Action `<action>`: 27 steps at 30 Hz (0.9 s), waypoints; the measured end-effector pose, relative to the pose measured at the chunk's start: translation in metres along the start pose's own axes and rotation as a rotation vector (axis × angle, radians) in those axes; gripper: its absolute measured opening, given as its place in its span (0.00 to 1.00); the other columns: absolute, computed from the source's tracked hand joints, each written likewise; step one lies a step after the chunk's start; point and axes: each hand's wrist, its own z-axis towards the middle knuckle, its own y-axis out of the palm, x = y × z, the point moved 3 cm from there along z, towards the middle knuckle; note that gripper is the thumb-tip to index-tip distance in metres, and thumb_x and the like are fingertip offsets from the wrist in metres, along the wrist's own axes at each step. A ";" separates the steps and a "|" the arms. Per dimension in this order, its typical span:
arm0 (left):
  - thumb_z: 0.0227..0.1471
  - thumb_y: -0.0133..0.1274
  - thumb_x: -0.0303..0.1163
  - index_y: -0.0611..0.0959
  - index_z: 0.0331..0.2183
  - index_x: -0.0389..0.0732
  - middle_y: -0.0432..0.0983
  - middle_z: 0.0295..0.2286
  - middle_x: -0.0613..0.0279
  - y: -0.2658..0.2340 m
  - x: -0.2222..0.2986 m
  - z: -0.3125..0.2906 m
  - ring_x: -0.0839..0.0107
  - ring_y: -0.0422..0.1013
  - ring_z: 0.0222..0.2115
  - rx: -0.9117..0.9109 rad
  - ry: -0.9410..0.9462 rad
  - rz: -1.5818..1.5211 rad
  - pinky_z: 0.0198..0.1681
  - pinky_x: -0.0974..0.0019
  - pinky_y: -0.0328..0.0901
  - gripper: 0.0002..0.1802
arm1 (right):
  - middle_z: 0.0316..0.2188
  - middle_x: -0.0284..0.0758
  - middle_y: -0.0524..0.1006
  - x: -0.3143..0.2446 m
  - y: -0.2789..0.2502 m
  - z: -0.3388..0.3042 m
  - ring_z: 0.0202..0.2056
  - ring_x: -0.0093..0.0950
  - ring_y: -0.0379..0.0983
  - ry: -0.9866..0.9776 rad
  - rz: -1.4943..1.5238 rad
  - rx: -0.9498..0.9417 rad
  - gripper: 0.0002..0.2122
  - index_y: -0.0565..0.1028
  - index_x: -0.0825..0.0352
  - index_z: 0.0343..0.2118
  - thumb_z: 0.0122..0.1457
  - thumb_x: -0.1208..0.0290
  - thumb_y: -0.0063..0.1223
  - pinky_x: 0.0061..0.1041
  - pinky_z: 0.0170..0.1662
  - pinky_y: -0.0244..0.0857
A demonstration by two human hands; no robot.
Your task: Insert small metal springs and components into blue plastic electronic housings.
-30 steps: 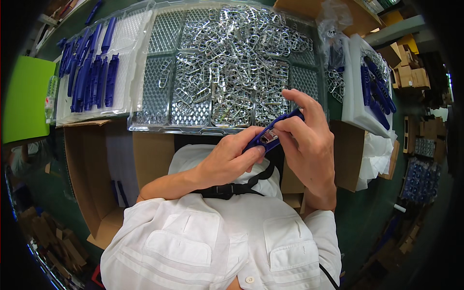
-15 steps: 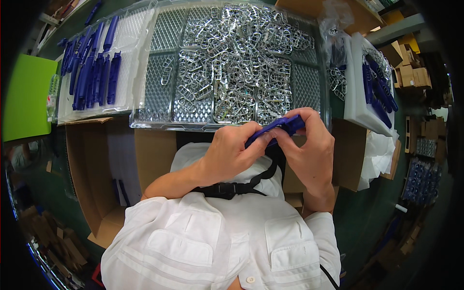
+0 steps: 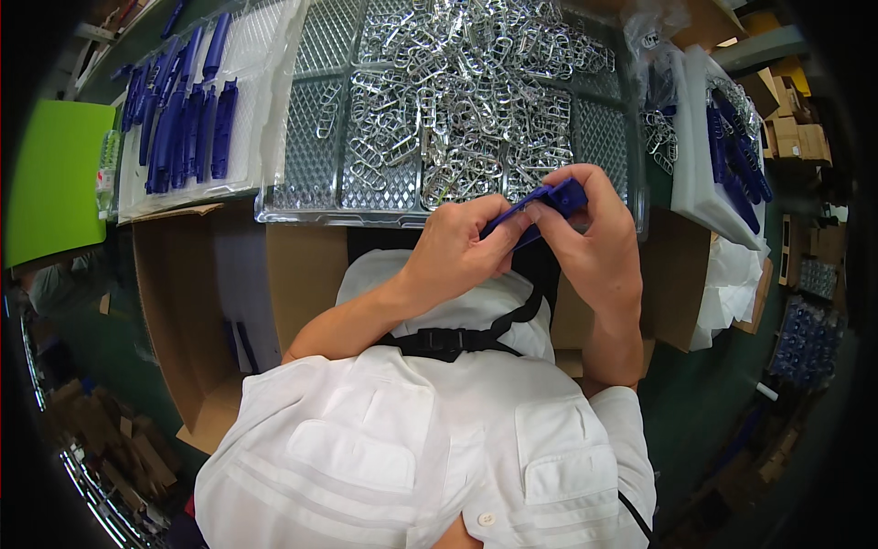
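Just over the front edge of a clear tray, both my hands grip one long blue plastic handle-like piece. My left hand pinches its lower left end between thumb and fingers. On its upper right end, my right hand has the fingers curled over the top and the thumb pressed underneath. The fingers hide much of the piece. Whether a small metal part sits between the fingertips, I cannot tell. In the tray just beyond my hands lies a thick heap of shiny oval metal wire loops.
At the left, a clear tray carries several blue plastic pieces beside a green panel. At the right, a white foam block holds blue pieces and metal loops. An open cardboard box stands below the table edge.
The view has shifted slightly, so the trays sit higher and further right. Both hands still hold the blue piece, its right end now turned a little more toward me.
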 end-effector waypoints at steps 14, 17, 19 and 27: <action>0.67 0.54 0.39 0.75 0.62 0.35 0.81 0.42 0.58 -0.027 0.024 -0.023 0.71 0.78 0.34 -0.249 -0.039 -0.373 0.42 0.70 0.72 0.27 | 0.47 0.38 0.80 0.010 -0.021 0.000 0.44 0.22 0.78 0.140 0.718 -0.064 0.14 0.73 0.77 0.55 0.69 0.81 0.54 0.22 0.51 0.73; 0.60 0.61 0.31 0.75 0.62 0.34 0.79 0.43 0.54 -0.040 0.044 -0.023 0.67 0.77 0.35 -0.033 0.298 0.047 0.43 0.68 0.72 0.30 | 0.46 0.37 0.82 0.017 -0.029 0.004 0.44 0.21 0.79 0.077 0.570 0.034 0.14 0.75 0.75 0.54 0.66 0.81 0.58 0.22 0.48 0.74; 0.49 0.69 0.22 0.77 0.60 0.33 0.78 0.43 0.48 -0.044 0.057 -0.024 0.62 0.77 0.38 0.139 0.568 0.424 0.42 0.65 0.73 0.36 | 0.45 0.35 0.83 0.032 -0.032 0.005 0.43 0.19 0.79 0.083 0.384 0.050 0.13 0.77 0.73 0.52 0.64 0.81 0.60 0.22 0.46 0.74; 0.45 0.73 0.22 0.79 0.55 0.33 0.79 0.44 0.47 -0.057 0.059 -0.012 0.58 0.79 0.40 0.256 0.667 0.603 0.41 0.62 0.75 0.34 | 0.42 0.37 0.82 0.058 -0.005 0.012 0.40 0.39 0.79 -0.277 -0.424 0.054 0.12 0.81 0.66 0.43 0.55 0.78 0.66 0.35 0.42 0.75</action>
